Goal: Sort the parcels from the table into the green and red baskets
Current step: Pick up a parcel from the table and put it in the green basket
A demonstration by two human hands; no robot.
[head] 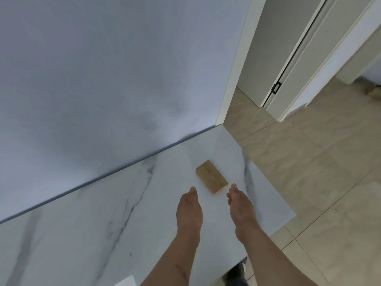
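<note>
While both hands reach forward over the bench (123, 213), neither has taken anything: the left hand (188, 209) and the right hand (241, 205) hover with fingers extended and relaxed, each grip released and holding nothing. Between and just beyond their fingertips lies the one parcel (212, 176) in view, a small brown rectangular box resting flat on the white marbled top near its far right corner, set at a slant to the edges and close to neither the wall nor the drop to the tiled floor (319, 162).

Judging by its look, the parcel is plain cardboard with crisp edges, so it should be stiff enough to keep its shape, light for its bulk, and dry and matt rather than slippery; the polished stone beneath it seems the slicker surface, so a nudge could send it sliding. Nothing suggests it is fragile, though what is inside cannot be told. The two long sides offer the best hold, one palm on each, or a single hand spanning the short width from above.

Neither the green nor the red basket appears anywhere in this view, so their places and contents cannot be told. Which basket suits this parcel cannot be judged either, as no label or coloured mark is legible.
</note>
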